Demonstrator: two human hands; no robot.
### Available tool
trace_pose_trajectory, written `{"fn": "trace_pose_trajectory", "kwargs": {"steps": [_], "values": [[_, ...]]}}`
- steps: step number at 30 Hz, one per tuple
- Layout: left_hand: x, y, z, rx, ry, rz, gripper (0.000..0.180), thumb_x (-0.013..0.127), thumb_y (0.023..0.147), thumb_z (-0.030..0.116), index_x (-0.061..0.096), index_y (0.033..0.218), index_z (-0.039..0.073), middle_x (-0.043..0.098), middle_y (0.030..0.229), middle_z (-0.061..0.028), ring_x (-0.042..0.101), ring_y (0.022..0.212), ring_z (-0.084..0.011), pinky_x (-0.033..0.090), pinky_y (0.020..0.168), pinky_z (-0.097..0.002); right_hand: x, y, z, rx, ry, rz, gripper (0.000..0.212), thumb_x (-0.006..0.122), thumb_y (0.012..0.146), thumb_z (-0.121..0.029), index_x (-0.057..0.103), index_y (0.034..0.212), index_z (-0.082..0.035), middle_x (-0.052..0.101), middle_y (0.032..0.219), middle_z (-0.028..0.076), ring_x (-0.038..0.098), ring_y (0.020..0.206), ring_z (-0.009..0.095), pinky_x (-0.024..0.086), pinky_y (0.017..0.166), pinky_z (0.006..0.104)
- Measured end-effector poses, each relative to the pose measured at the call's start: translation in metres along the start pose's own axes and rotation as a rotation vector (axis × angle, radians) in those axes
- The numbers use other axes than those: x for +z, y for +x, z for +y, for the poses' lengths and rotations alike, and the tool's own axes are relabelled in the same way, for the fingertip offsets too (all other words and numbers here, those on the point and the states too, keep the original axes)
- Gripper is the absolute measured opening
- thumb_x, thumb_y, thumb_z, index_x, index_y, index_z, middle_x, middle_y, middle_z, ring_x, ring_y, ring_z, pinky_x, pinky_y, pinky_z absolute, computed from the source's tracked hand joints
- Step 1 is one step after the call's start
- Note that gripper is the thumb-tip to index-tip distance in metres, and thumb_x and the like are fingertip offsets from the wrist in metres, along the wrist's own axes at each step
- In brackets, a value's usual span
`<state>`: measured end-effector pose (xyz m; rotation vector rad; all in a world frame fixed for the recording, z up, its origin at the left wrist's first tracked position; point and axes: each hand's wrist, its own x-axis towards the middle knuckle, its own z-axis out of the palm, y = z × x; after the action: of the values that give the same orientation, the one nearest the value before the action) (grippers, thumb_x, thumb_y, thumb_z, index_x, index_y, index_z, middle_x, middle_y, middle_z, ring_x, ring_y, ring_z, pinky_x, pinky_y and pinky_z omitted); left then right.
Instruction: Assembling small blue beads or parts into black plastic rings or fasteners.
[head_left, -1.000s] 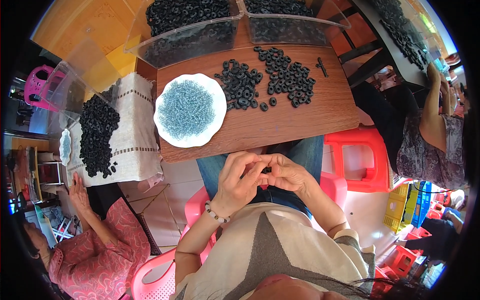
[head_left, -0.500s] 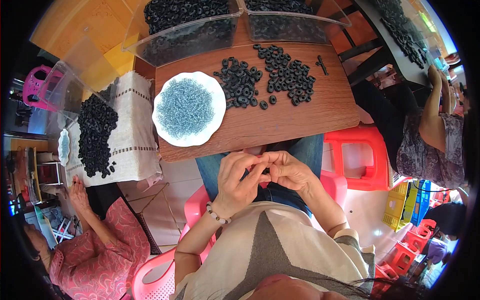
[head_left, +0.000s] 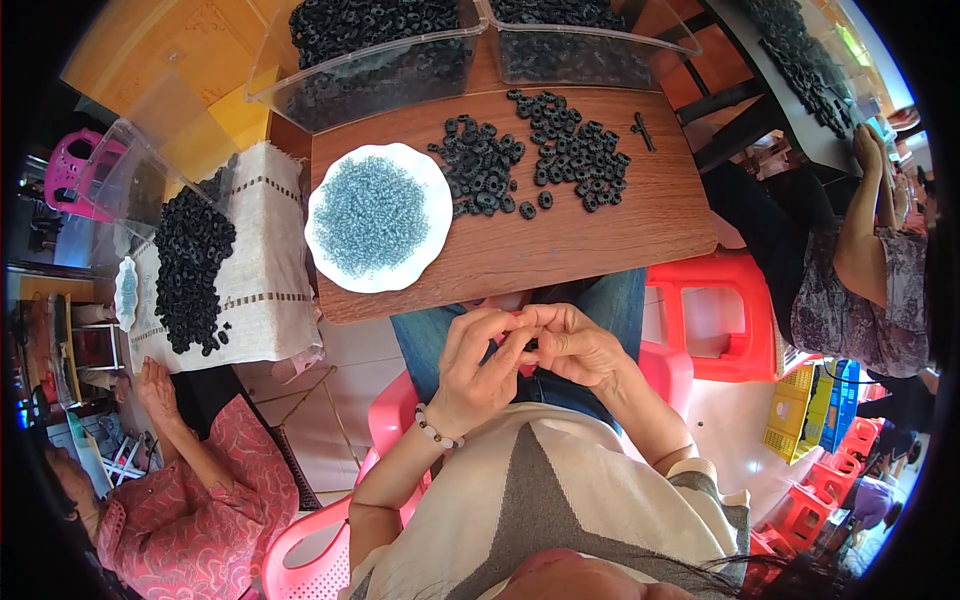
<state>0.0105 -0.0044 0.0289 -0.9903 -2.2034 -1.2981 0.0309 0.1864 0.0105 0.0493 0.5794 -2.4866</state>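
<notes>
Close together above my lap, just off the table's near edge, my left hand [head_left: 474, 368] and my right hand [head_left: 582, 345] meet at the fingertips. Both are closed in a pinch around a small black plastic piece [head_left: 532, 344], of which only a dark bit shows between the fingers. Beyond them on the brown table [head_left: 560, 250] lie two loose piles of small black oval parts with holes, a left pile [head_left: 480, 165] and a right pile [head_left: 582, 150]. To the left, a white scalloped plate [head_left: 438, 240] holds many tiny clear bluish spring-like pieces.
Two clear bins [head_left: 385, 85] full of black parts stand along the table's far edge. A black rod-shaped piece [head_left: 643, 131] lies at far right. Left, a person in red [head_left: 200, 500] sits by a cloth-covered table [head_left: 270, 230]; a red stool [head_left: 710, 275] stands at right.
My hands stay nearly in place, with only slight finger movement around the black piece. The co-worker's hand at left and the person at right have shifted slightly.
</notes>
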Motion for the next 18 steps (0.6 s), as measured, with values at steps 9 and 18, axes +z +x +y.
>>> {"fn": "trace_pose_trajectory", "kwargs": {"steps": [9, 18], "values": [[0.001, -0.002, 0.004, -0.007, -0.006, 0.009, 0.042, 0.074, 0.072, -0.011, 0.073, 0.113, -0.003, 0.064, 0.114, -0.0137, 0.064, 0.101, -0.0347, 0.056, 0.085, -0.0427, -0.011, 0.004, 0.005, 0.018, 0.122, -0.053, 0.036, 0.080, 0.090, -0.008, 0.068, 0.123, 0.001, 0.073, 0.120, 0.009, 0.069, 0.112, 0.021, 0.053, 0.105, 0.0406], [0.000, 0.008, -0.001, 0.006, 0.040, -0.007, 0.045, 0.074, 0.071, -0.009, 0.072, 0.115, -0.001, 0.063, 0.115, -0.0132, 0.064, 0.102, -0.0353, 0.056, 0.083, -0.0428, 0.004, 0.008, -0.006, 0.059, 0.045, -0.068, 0.042, 0.078, 0.095, -0.023, 0.065, 0.129, -0.002, 0.070, 0.121, 0.007, 0.065, 0.120, 0.019, 0.049, 0.107, 0.0401]]}}
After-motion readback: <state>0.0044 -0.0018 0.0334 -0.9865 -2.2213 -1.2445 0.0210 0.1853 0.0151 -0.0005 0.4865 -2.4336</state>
